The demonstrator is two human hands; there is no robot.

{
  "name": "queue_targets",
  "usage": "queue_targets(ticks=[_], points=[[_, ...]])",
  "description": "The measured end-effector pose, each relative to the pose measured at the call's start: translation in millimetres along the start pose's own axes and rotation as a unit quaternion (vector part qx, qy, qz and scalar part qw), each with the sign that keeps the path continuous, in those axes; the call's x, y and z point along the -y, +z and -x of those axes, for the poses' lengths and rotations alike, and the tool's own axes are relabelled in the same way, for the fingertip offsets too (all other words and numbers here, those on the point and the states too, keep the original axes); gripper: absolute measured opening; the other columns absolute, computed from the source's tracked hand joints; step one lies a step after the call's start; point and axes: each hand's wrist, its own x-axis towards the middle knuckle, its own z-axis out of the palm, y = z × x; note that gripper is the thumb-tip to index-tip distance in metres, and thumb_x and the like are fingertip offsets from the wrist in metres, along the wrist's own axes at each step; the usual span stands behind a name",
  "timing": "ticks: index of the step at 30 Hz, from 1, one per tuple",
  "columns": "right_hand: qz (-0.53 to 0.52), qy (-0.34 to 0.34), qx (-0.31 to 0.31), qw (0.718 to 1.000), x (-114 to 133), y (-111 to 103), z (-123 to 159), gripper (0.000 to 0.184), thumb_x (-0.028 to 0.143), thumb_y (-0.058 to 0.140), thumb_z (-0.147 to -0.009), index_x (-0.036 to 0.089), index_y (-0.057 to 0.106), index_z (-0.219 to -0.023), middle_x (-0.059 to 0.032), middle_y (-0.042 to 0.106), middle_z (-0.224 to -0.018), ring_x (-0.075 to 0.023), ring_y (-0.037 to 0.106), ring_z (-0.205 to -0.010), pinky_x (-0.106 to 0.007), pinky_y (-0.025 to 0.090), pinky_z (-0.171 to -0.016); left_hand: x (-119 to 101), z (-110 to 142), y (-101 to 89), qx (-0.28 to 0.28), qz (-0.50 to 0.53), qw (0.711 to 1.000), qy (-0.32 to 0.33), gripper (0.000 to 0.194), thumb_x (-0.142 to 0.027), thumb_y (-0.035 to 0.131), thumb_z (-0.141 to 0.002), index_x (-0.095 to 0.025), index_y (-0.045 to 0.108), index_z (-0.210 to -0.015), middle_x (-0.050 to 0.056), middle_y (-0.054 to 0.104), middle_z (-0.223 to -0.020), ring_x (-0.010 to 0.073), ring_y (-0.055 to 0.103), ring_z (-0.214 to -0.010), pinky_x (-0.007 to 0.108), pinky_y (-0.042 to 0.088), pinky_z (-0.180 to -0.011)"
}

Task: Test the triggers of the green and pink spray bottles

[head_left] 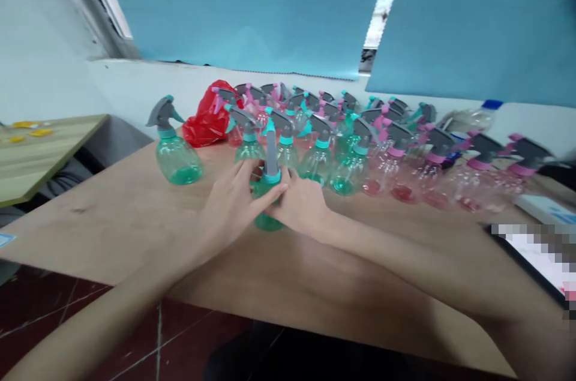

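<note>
A small green spray bottle (269, 189) with a grey trigger head and teal collar stands on the wooden table (135, 207) in front of me. My left hand (234, 204) is wrapped round its left side, fingers reaching across the neck. My right hand (299, 204) is closed round its right side. Both hands grip the bottle together.
Behind stand several green and pink spray bottles (360, 147) in rows. One green bottle (175, 150) stands apart at the left, beside a red plastic bag (209, 117). A tablet-like device (535, 255) lies at the right edge. Another table (40, 147) is at far left.
</note>
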Motion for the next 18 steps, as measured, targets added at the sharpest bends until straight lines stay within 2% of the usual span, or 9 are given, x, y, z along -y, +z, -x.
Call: queue_targets(ticks=[5,8,10,14,16,18], points=[[0.03,0.028,-0.031,0.999,-46,-12,29,0.069,0.074,0.044,-0.079,0.012,0.054,-0.107,-0.018,0.064,-0.1,-0.0321,0.066,-0.082,-0.041,0.051,-0.062,-37,-14,22.5,0.071,0.024,0.995,0.061,0.026,-0.049,0.052,-0.088,-0.024,0.053,-0.095,0.003,0.064,-0.093,0.0254,0.065,-0.084,0.038,0.05,-0.069],[0.019,-0.011,-0.069,0.997,-72,-13,43,0.067,0.072,0.045,-0.08,0.011,0.054,-0.107,-0.0197,0.062,-0.104,-0.0362,0.06,-0.099,-0.046,0.052,-0.074,-56,-23,34.2,0.092,0.024,0.992,0.077,0.023,-0.045,0.052,-0.088,-0.022,0.05,-0.088,0.004,0.062,-0.09,0.0255,0.064,-0.08,0.039,0.049,-0.067],[-0.037,-0.045,-0.086,0.995,-88,-12,50,0.067,0.069,0.049,-0.08,0.011,0.05,-0.114,-0.0206,0.06,-0.111,-0.0369,0.057,-0.108,-0.05,0.051,-0.083,-63,-30,41.2,0.111,0.04,0.989,0.085,0.02,-0.042,0.052,-0.088,-0.022,0.051,-0.087,0.004,0.062,-0.088,0.0249,0.064,-0.078,0.039,0.049,-0.066],[-0.191,-0.073,-0.087,0.975,-112,-7,59,0.07,0.057,0.058,-0.082,0.016,0.033,-0.133,-0.0192,0.053,-0.127,-0.0327,0.052,-0.119,-0.051,0.049,-0.091,-67,-42,52.4,0.163,0.139,0.972,0.097,0.019,-0.037,0.054,-0.087,-0.026,0.055,-0.103,0.001,0.066,-0.097,0.0233,0.065,-0.086,0.038,0.052,-0.074],[-0.224,-0.081,-0.091,0.967,-119,-4,61,0.074,0.054,0.061,-0.081,0.018,0.028,-0.137,-0.0188,0.05,-0.131,-0.0326,0.05,-0.123,-0.052,0.047,-0.095,-66,-47,55.1,0.187,0.183,0.961,0.087,0.026,-0.039,0.057,-0.086,-0.028,0.056,-0.11,0.001,0.067,-0.105,0.0239,0.066,-0.092,0.039,0.053,-0.079],[-0.231,-0.083,-0.095,0.965,-123,-2,61,0.077,0.055,0.064,-0.078,0.018,0.029,-0.136,-0.0189,0.05,-0.131,-0.0337,0.049,-0.123,-0.055,0.045,-0.096,-67,-51,55.6,0.187,0.204,0.958,0.074,0.036,-0.043,0.061,-0.084,-0.029,0.055,-0.116,0.002,0.066,-0.113,0.0256,0.065,-0.099,0.041,0.053,-0.084]])
